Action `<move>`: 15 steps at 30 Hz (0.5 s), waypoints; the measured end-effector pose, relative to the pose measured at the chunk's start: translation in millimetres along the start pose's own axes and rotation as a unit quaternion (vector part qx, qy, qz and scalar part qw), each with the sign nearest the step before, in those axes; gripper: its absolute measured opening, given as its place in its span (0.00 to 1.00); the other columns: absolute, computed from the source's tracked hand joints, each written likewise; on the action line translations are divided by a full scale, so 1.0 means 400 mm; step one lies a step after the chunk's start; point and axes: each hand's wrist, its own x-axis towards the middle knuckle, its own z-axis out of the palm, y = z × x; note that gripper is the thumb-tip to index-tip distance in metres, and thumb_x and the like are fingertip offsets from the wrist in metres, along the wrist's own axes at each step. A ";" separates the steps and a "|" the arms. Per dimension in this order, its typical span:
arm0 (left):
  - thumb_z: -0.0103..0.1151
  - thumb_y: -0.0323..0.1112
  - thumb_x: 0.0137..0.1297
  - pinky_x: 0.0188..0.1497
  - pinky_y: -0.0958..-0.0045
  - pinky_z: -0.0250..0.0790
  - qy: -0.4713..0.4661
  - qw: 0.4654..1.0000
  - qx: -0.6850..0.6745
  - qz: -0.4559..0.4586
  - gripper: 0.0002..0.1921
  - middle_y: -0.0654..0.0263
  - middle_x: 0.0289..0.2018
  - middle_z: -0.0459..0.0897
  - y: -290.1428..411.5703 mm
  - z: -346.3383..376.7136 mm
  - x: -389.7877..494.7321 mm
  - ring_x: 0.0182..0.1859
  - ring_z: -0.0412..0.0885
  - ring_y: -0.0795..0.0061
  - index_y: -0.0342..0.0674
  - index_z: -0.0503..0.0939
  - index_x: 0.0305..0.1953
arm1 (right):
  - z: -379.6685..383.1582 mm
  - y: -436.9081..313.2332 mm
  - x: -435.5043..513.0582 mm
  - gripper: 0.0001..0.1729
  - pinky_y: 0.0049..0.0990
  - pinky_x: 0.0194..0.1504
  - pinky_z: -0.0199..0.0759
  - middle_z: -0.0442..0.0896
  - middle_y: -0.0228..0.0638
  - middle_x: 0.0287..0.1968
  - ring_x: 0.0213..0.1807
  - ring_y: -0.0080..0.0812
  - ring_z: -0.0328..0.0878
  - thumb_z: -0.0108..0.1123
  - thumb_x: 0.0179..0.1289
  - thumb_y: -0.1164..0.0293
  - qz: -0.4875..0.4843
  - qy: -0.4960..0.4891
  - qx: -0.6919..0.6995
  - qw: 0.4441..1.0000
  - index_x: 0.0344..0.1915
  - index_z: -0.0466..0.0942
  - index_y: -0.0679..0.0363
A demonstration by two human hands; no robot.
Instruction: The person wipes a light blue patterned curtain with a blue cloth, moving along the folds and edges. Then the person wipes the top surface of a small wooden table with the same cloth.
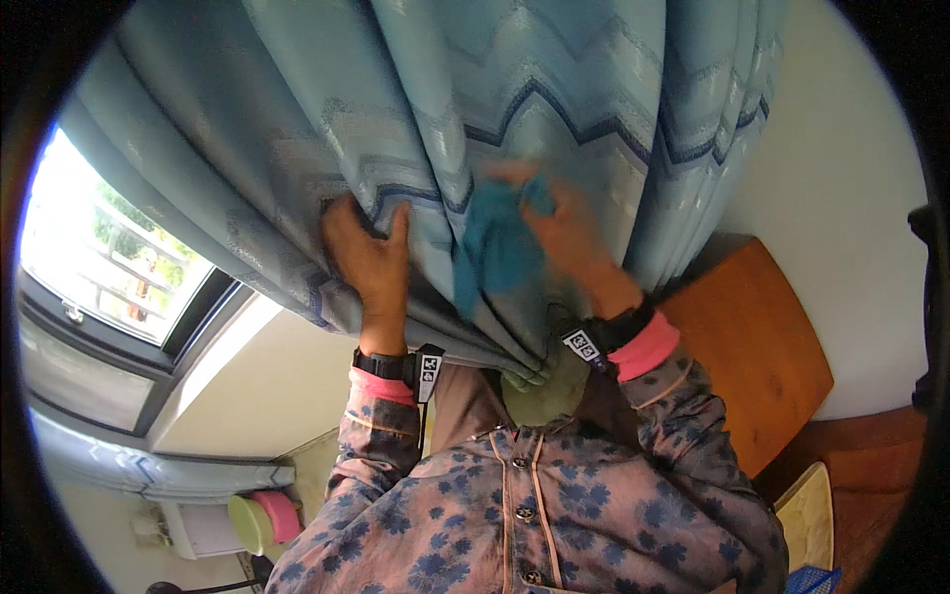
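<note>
A long blue-grey curtain (564,44) with dark zigzag bands hangs in deep folds before me. My left hand (371,256) is at its left part, thumb up against the fabric and a fold between thumb and fingers. The fingertips are partly hidden in that fold. In my right hand (571,234) is a teal cloth (505,237), bunched at the top and hanging down against the front of the curtain. Both the hand and the cloth are blurred. The curtain's lower end gathers near my knees.
An open window (111,237) with a dark frame is at the left. An orange-brown wooden panel (757,356) stands at the right by a white wall (831,223). Green (250,524) and pink (278,516) round items sit lower left; a blue mesh basket (813,581) is lower right.
</note>
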 end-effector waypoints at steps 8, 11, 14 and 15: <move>0.51 0.41 0.75 0.49 0.64 0.70 -0.204 0.941 -0.254 -0.093 0.19 0.46 0.42 0.83 0.019 -0.023 -0.080 0.46 0.81 0.57 0.28 0.77 0.50 | 0.103 -0.099 0.177 0.35 0.39 0.65 0.68 0.68 0.43 0.69 0.66 0.49 0.69 0.53 0.55 0.86 -0.277 0.079 -0.163 0.944 0.65 0.70 0.52; 0.50 0.40 0.75 0.49 0.64 0.71 -0.139 0.936 -0.311 -0.092 0.18 0.51 0.40 0.84 0.003 -0.042 -0.111 0.43 0.82 0.59 0.27 0.77 0.51 | 0.135 0.096 0.002 0.33 0.42 0.66 0.63 0.72 0.56 0.63 0.64 0.52 0.70 0.57 0.55 0.76 0.165 -0.229 -0.342 0.896 0.63 0.68 0.68; 0.52 0.36 0.74 0.47 0.67 0.72 -0.133 0.943 -0.286 -0.103 0.15 0.53 0.39 0.84 -0.026 -0.064 -0.121 0.41 0.82 0.63 0.27 0.77 0.48 | 0.109 0.239 -0.213 0.28 0.44 0.63 0.66 0.74 0.56 0.61 0.61 0.56 0.72 0.57 0.60 0.70 0.370 -0.326 -0.205 0.846 0.61 0.71 0.66; 0.53 0.35 0.73 0.47 0.68 0.72 -0.125 0.945 -0.286 -0.095 0.14 0.53 0.38 0.84 -0.033 -0.067 -0.124 0.41 0.82 0.64 0.27 0.77 0.47 | 0.106 0.265 -0.237 0.30 0.44 0.63 0.66 0.71 0.55 0.65 0.62 0.59 0.70 0.57 0.64 0.66 0.548 -0.289 -0.113 0.777 0.65 0.68 0.64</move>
